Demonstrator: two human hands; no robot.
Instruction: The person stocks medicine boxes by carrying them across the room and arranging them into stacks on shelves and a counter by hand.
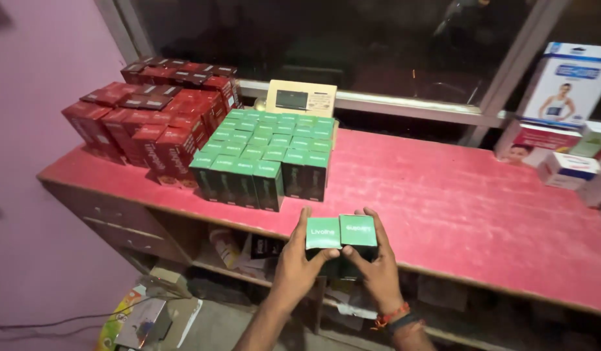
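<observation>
Head cam: both hands are at the near edge of the red counter (456, 188). The left hand (294, 263) is clamped around one small green box (323, 233), thumb on the near face, fingers up its left side. The right hand (378, 263) grips a second green box (358, 230) touching the first. Further back left sits the block of green boxes (268, 153), with red boxes (154, 120) just left of it.
</observation>
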